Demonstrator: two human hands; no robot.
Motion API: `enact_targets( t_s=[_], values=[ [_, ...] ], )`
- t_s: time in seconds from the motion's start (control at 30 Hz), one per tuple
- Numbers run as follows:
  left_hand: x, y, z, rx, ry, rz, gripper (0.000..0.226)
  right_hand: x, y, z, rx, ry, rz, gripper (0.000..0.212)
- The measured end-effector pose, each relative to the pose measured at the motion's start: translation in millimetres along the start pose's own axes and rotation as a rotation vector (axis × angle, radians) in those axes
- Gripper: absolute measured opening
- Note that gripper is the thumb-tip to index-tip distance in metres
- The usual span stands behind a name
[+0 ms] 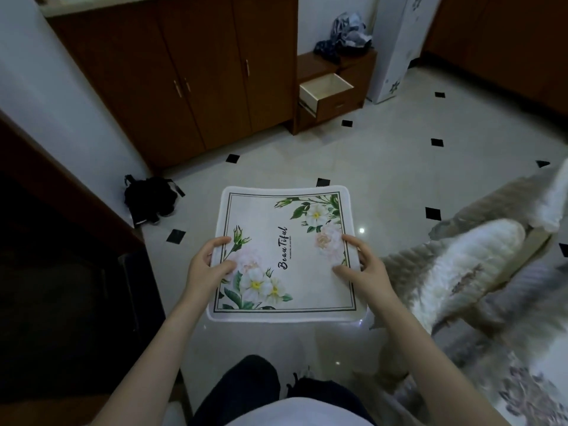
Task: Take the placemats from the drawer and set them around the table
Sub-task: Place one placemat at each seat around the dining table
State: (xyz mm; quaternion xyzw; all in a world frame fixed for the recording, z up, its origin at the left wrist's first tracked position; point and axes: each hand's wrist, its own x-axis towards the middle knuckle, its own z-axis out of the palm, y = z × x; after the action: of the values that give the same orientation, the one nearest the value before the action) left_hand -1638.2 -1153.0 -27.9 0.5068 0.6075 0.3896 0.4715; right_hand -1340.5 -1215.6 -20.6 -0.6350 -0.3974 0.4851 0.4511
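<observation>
A square white placemat (285,241) with printed flowers and the word "Beautiful" is held flat in front of me, above the tiled floor. My left hand (207,265) grips its left edge and my right hand (365,267) grips its right edge, thumbs on top. Whether more mats lie stacked under it cannot be told. The drawer (325,89) of a small brown cabinet stands pulled out at the back, and its inside looks bare. A table edge covered with a grey and white fringed cloth (479,272) reaches in from the right.
A tall brown cupboard (196,72) fills the back left wall. A black bag (150,198) lies on the floor by it. Crumpled clothes (347,35) sit on the small cabinet. Dark wooden furniture (61,241) stands close at my left. My legs show below.
</observation>
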Motion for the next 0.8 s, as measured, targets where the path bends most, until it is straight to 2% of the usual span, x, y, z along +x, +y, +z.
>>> enact_targets(
  t_s=[0.17,0.3,0.47,0.57,0.8],
  values=[
    [82.7,3.4,20.6,-0.004,-0.078,-0.01,0.048,66.6,-4.7,2.0,0.049,0.076,0.036,0.053],
    [169.6,13.5,42.3,0.006,-0.207,-0.005,0.049,125.8,-8.8,2.4,0.122,0.187,0.075,0.055],
    [278.9,60.0,84.5,0.001,-0.426,0.016,0.05,187.2,-35.0,-10.7,0.125,0.387,0.071,0.056],
    [332.1,91.7,117.3,0.006,-0.547,0.032,0.048,213.6,-50.1,-25.4,0.16,0.498,0.07,0.054],
    [402.0,137.2,226.9,0.074,-0.737,0.109,0.048,260.6,-53.3,-79.9,0.207,0.623,0.132,0.053]
  ],
)
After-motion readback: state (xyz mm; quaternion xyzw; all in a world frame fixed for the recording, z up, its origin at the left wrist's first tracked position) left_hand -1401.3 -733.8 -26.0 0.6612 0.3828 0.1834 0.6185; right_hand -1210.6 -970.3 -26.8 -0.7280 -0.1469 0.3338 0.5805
